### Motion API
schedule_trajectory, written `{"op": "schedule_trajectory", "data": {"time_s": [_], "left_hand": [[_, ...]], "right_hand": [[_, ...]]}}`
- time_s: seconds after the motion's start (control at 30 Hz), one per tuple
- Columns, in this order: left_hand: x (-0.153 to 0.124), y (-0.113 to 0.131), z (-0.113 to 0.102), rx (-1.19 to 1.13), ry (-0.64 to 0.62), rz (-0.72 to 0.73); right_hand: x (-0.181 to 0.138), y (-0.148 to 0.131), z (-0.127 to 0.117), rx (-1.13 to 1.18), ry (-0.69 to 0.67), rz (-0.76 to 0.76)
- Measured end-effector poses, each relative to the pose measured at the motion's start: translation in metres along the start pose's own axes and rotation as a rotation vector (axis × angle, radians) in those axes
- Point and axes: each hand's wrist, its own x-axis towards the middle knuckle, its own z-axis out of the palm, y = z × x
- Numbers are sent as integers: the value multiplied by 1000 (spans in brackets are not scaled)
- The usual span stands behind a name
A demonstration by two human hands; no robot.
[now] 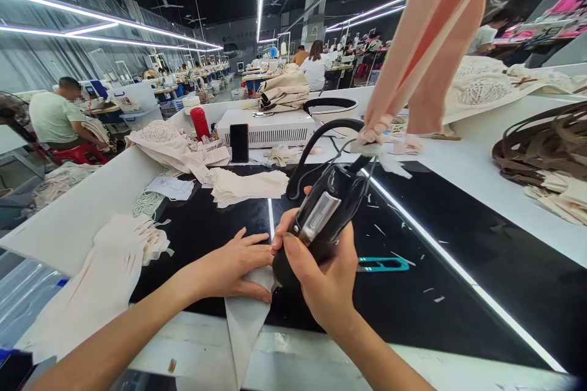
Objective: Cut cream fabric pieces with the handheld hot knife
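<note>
My right hand is wrapped round a black corded hand tool with a silver plate, its lower end pressed down on a strip of pale cream fabric on the black table top. My left hand lies flat on that strip just left of the tool, fingers stretched out. The strip hangs over the near white table edge. The tool's black cord loops up and away behind it.
Cream fabric piles lie left and a folded stack behind. A teal thread snip lies right of my hand. Peach fabric hangs from above. Brown straps, a white box, a phone, a red flask; seated workers beyond.
</note>
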Motion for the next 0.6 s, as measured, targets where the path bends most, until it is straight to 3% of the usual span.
{"op": "schedule_trajectory", "data": {"time_s": [0.17,0.33,0.47,0.6], "left_hand": [[-8,0,4,59,99,60],[-34,25,24,190,437,-82],[-45,44,48,348,462,-69],[-46,35,52,339,456,34]], "right_hand": [[0,-2,-1,-29,10,11],[7,-10,-5,-25,-5,11],[16,-17,-9,-84,-28,59],[22,-21,-11,-190,-8,54]]}}
